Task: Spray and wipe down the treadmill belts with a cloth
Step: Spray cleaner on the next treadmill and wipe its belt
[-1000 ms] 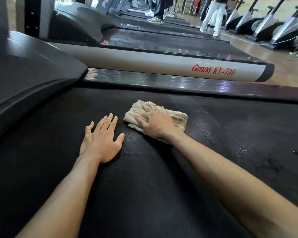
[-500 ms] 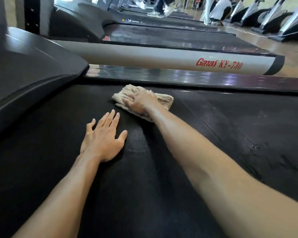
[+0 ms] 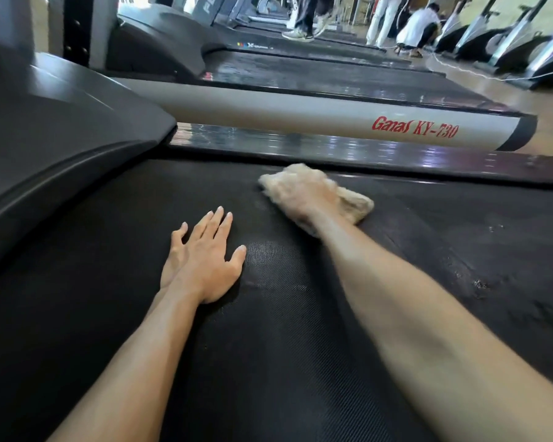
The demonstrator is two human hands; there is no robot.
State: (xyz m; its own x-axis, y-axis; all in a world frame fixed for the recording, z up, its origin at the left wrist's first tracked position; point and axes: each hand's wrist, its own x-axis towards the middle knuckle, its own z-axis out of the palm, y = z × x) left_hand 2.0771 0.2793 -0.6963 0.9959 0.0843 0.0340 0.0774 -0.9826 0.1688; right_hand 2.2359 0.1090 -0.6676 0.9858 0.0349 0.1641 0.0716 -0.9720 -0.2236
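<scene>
Left hand (image 3: 201, 266): laid flat, fingers straight, on belt (image 3: 284, 362) | right hand (image 3: 307, 199): blurred, pressed on cloth (image 3: 355, 204); grip cannot be told

Black textured treadmill belt (image 3: 284, 362) carries everything: beige cloth (image 3: 355, 204) lies on it nr far edge, right hand (image 3: 304, 199) pressing on top, blurred. Left hand (image 3: 205, 263) flat on belt, fingers spread, just beside cloth. Wet streaks at right.

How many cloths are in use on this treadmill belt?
1. The cloth lies on the belt near its far edge, under the right hand. The left hand holds none.
</scene>
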